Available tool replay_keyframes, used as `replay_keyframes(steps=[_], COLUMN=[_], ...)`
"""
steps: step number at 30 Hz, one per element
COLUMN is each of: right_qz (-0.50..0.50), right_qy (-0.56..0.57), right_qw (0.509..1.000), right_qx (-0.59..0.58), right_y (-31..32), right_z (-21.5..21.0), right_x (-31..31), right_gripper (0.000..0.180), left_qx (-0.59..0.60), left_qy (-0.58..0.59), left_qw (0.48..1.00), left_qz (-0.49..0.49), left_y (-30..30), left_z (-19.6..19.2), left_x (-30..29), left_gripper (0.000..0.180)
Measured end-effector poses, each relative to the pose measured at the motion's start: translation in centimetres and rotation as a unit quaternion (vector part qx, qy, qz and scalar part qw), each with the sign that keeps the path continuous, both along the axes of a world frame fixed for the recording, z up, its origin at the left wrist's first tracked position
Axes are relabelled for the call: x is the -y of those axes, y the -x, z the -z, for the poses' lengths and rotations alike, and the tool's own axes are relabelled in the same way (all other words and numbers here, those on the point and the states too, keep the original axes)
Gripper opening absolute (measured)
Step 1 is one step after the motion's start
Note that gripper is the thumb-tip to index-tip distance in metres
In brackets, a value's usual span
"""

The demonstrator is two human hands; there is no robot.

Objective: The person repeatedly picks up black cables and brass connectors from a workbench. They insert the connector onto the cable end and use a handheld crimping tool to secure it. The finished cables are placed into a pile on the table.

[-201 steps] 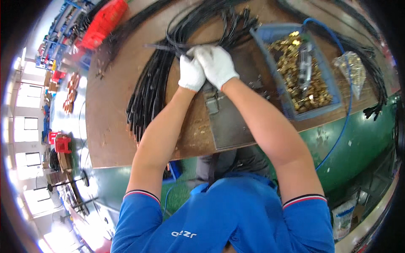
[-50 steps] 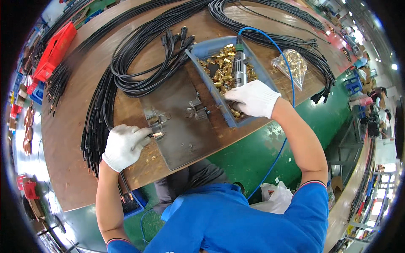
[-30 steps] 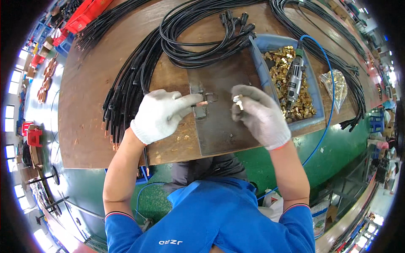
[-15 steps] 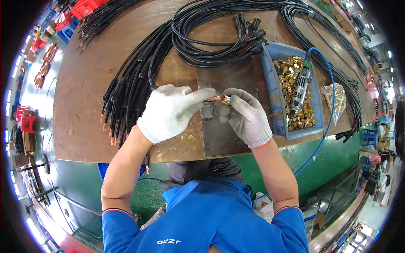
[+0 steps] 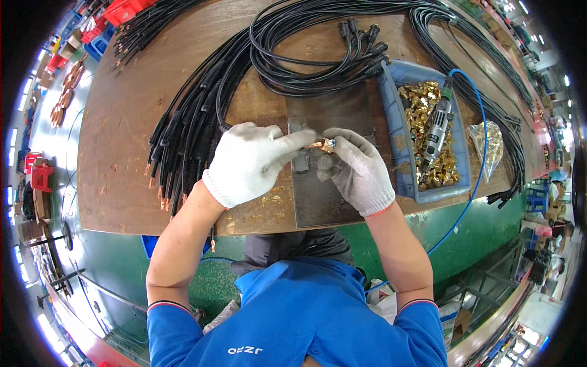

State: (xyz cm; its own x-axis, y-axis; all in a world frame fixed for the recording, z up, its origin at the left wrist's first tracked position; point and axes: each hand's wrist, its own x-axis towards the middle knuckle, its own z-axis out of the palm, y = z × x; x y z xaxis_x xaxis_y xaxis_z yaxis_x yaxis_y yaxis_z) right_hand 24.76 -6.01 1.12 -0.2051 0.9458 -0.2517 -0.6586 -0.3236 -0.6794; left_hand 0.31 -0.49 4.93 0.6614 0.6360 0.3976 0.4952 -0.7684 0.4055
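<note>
My left hand (image 5: 247, 164), in a white knit glove, is closed around a black cable, mostly hidden by the palm. The cable's bare copper end (image 5: 313, 145) sticks out by the index finger. Between the thumb and fingers of my right hand (image 5: 362, 170), gloved in greyish white, is a small brass fitting (image 5: 328, 145). Copper and fitting meet between the hands; how deep the copper sits in it I cannot tell. Below them a dark metal plate (image 5: 324, 196) lies on the brown table (image 5: 116, 189).
To the right a blue bin (image 5: 400, 150) holds many brass fittings (image 5: 449, 174), with a hand-held power tool (image 5: 435, 134) on top, its blue hose (image 5: 480, 104) trailing off. A clear bag (image 5: 487, 147) lies beside it. Black cables (image 5: 199, 113) bundle at left and coil at the back.
The copper end and the brass fitting have come closer, with less bare copper showing between them. My left hand has shifted slightly to the right.
</note>
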Motion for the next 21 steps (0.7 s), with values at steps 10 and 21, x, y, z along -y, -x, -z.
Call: replay_keyframes(steps=[10,21], right_qz=[-0.027,-0.053], right_qy=[-0.024,-0.163], right_qw=[0.987,0.878], right_qx=[0.153,0.446], right_y=[-0.5,1.1], right_z=[-0.9,-0.3], right_x=[-0.4,-1.1], right_gripper=[0.025,0.021], left_qx=[-0.056,-0.075], left_qy=[-0.029,-0.01], left_qw=[0.998,0.997], left_qz=[0.01,-0.011], left_y=[0.4,1.1], left_z=[0.1,1.6], left_x=[0.1,0.4], left_gripper=[0.047,0.025])
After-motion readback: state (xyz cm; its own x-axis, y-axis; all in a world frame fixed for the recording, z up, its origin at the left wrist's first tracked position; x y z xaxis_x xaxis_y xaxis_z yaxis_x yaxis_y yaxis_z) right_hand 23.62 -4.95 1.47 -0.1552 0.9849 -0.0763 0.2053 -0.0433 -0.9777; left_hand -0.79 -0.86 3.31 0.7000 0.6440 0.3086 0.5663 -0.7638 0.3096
